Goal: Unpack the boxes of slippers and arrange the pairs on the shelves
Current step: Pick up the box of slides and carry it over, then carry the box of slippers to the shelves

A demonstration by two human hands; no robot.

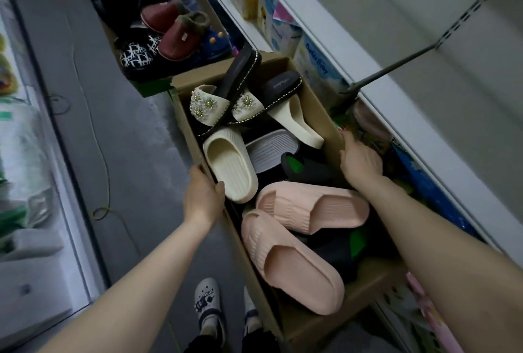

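Down in the aisle, seen from the head camera, the cardboard box (321,109) lies between your hands, pressed up to the shelves (325,27) on the right. Your left hand (202,194) is clamped on its left wall, thumb inside beside the cream slipper (230,168). Your right hand (359,160) lies over the right rim. Its fingers drop out of sight, so you cannot tell how firmly it grips.

The task looks barely begun. The box is open but full: pink slippers (305,211) at the near end, a grey slipper (271,149) and dark slippers (308,167) in the middle, jewelled sandals (209,103) at the far end. Some lie tumbled and upended, so they will likely need matching. No slippers show on the shelves; every pair is left to place.

Farther along, a second box (152,88) holds fur-lined slippers (175,32), also unpacked. Baby-goods packs (317,66) already fill the lower shelf beside the box, and a shelf bracket (396,66) slants across just above it, so reaching in there may be awkward. A green cord (106,154) trails over the floor (127,126) on the left, and your feet (208,307) stand close against the box's near end.
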